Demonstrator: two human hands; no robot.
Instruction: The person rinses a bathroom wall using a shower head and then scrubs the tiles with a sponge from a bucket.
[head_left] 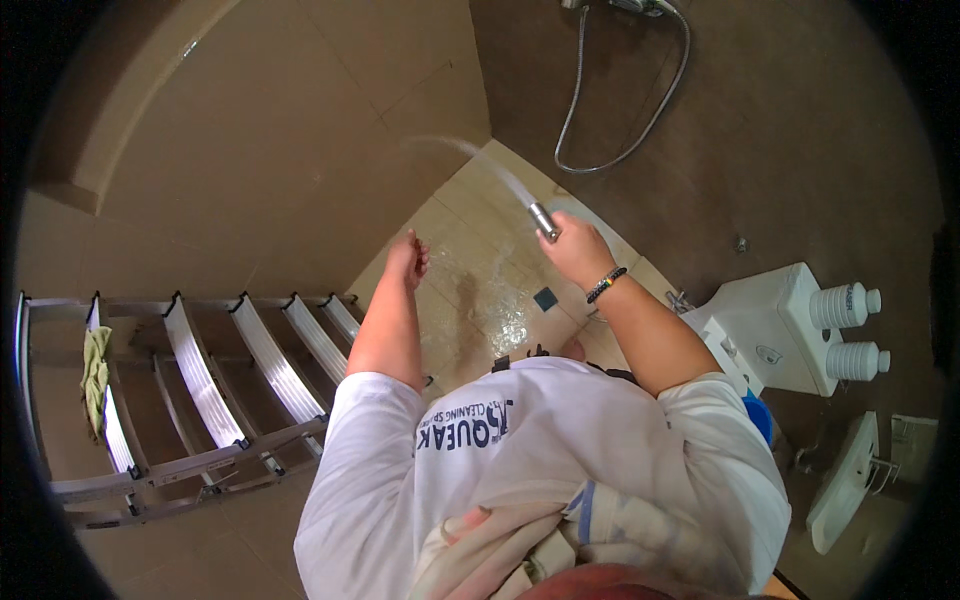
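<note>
My right hand (577,248) is wrapped round a chrome handheld sprayer (543,220), held out in front of me above the floor. A white jet of water (505,178) leaves its tip and arcs forward and left onto the brown tiled wall (330,130). On that wrist sits a dark beaded bracelet (606,285). Near the left wall, my left hand (408,260) hangs with its fingers curled in, and nothing shows in them. Below both hands the beige tiled floor (455,215) is wet and shiny.
An aluminium ladder (210,375) stands at left, a green cloth (95,380) over one rung. A white toilet (765,325) at right bears two white ribbed bottles (845,305). Beyond are a washbasin (845,485) and a looped shower hose (640,145). A dark square drain (545,299) lies in the floor.
</note>
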